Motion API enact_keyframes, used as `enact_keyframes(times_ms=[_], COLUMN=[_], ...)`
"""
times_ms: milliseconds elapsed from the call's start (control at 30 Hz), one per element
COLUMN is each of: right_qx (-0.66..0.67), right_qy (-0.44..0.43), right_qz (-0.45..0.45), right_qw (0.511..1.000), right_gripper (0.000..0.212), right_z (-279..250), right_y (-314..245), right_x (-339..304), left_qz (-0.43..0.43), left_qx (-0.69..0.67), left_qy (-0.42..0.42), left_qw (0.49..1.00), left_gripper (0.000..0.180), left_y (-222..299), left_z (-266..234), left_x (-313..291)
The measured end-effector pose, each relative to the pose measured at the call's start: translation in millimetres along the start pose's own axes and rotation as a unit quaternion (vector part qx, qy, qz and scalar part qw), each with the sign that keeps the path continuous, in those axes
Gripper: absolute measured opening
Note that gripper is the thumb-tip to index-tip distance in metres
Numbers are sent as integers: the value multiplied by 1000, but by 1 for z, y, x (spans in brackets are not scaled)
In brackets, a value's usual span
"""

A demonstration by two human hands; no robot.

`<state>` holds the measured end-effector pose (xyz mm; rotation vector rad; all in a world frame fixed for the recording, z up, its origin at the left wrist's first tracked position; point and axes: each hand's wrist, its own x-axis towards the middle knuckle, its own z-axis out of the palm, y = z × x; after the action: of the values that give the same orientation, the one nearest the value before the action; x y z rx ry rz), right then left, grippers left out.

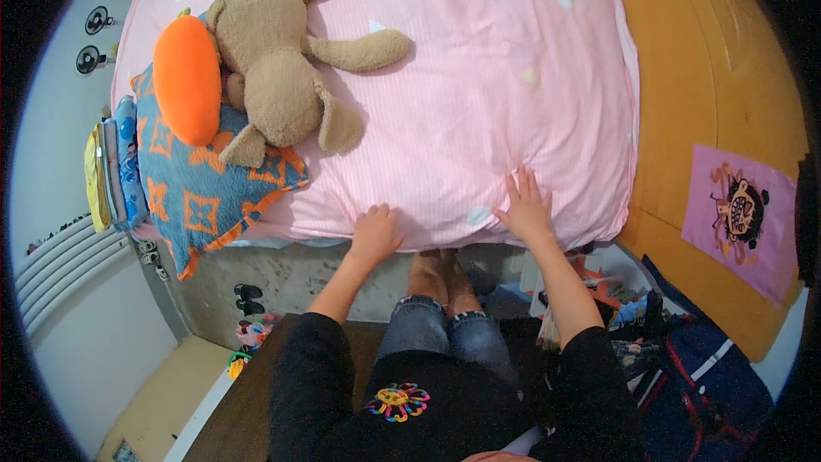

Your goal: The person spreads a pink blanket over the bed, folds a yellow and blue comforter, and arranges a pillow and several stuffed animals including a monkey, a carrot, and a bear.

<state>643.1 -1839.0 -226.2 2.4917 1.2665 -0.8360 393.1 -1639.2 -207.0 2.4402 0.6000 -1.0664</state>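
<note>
A pink striped sheet (479,103) with small pale patches covers the bed in front of me. My left hand (377,231) rests on the sheet close to the bed's near edge, its fingers stretched out and nothing in them. Further right, my right hand (526,205) lies flat on the same sheet with fingers spread. Small creases run from its fingertips. To the left of my hands, a brown plush toy (274,68) lies on the bed beside an orange carrot-shaped plush (187,81). Both partly cover a blue-grey pillow (192,184) with orange patterns.
Folded cloths (111,173) hang at the left edge near a white radiator (73,274). A wooden panel (693,60) borders the bed's right side. A dark blue bag (714,393) sits at lower right. Black slippers (249,299) lie on the floor.
</note>
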Motion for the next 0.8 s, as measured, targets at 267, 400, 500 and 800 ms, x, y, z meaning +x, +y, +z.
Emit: enact_keyframes(times_ms=[267,400,500,800], right_qx=[-11,44,53,26], right_qy=[27,17,-36,-233], right_qz=[14,18,16,121], right_qw=[999,999,998,964], right_gripper=[79,81,88,68], right_z=[27,23,6,-57], right_y=[-29,-38,-39,-81], right_x=[2,1,4,31], left_qz=[-135,-151,-141,26], left_qx=[-4,66,47,-231], left_qy=[209,262,262,352], left_qw=[969,951,954,907], left_gripper=[103,97,94,47], left_y=[49,40,40,-62], left_z=[24,43,37,-43], left_x=[51,58,52,-17])
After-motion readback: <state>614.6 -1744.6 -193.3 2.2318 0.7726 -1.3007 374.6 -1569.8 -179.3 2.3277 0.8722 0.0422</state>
